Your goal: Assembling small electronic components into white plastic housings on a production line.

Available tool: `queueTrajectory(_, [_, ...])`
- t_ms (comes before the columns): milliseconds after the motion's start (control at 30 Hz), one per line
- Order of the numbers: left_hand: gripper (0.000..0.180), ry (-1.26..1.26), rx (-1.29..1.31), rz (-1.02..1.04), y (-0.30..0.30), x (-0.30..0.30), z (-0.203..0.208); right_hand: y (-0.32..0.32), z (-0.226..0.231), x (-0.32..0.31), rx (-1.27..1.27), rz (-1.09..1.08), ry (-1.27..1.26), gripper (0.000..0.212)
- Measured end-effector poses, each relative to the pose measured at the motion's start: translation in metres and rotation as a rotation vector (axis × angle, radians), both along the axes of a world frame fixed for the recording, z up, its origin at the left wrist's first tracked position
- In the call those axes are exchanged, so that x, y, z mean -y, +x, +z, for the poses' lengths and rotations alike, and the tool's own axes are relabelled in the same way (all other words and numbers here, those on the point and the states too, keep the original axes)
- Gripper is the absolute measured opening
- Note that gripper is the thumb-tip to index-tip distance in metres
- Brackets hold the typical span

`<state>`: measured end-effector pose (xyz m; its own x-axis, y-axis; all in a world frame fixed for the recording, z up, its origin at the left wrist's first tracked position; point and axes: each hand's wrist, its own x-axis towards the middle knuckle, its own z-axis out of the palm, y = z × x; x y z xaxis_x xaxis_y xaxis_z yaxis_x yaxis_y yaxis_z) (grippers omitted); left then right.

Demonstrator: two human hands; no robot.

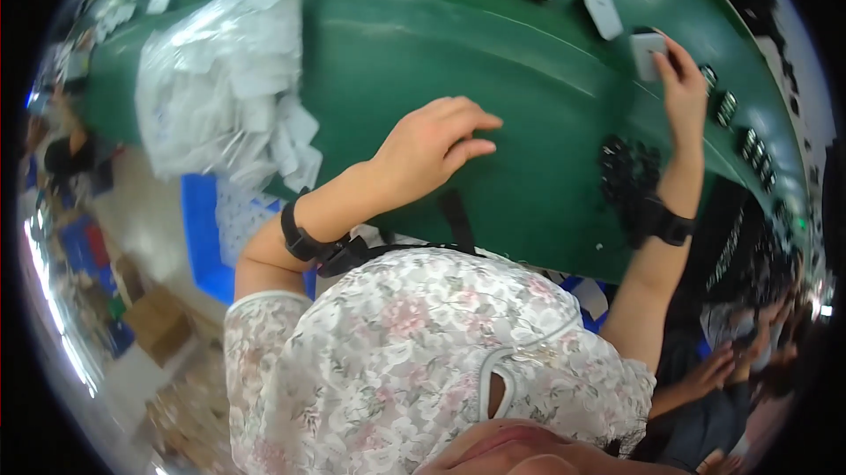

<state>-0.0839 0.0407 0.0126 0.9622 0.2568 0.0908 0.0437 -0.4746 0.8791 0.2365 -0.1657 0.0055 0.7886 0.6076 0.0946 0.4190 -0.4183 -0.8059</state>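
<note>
At the far right of the green work surface (538, 193), my right hand (686, 92) has thumb and fingers closed on a flat white plastic casing (648, 56). A dark edge shows at the casing's top. My left hand (441, 140) hovers over the middle of the surface with nothing in it, thumb and forefinger apart. Beyond the held casing, similar white casings curve in a spaced row; the nearest white casing (602, 11) lies just to its left. Small black parts (627, 174) are heaped near my right forearm.
A clear plastic bag (220, 78) spills white pieces on the left. Small dark green parts (726, 109) line the right edge. Below the bag stands a blue bin (204, 246). More white pieces lie at the far left. Another person's hand (709, 374) is at the lower right.
</note>
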Motion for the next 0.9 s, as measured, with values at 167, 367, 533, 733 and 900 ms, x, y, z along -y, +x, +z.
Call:
queueTrajectory(167, [0.021,0.626,-0.128,0.227,-0.07,-0.042,0.017,0.063,-0.022,0.017,0.001,0.079,-0.226,0.033])
queueTrajectory(367, [0.045,1.04,-0.643,0.401,-0.119,-0.067,0.017,0.067,-0.015,0.009,-0.087,-0.001,-0.323,0.036])
queueTrajectory(533, [0.04,1.113,-0.443,0.463,-0.12,-0.067,-0.009,0.043,-0.003,-0.001,0.11,-0.083,-0.158,0.034])
queueTrajectory(733, [0.015,1.042,-0.162,0.506,-0.095,-0.063,-0.031,-0.018,0.021,-0.008,0.169,-0.087,0.012,0.027])
queueTrajectory(900, [0.024,0.971,0.021,0.651,-0.11,-0.074,-0.016,-0.12,0.031,-0.057,0.317,0.279,0.092,0.017])
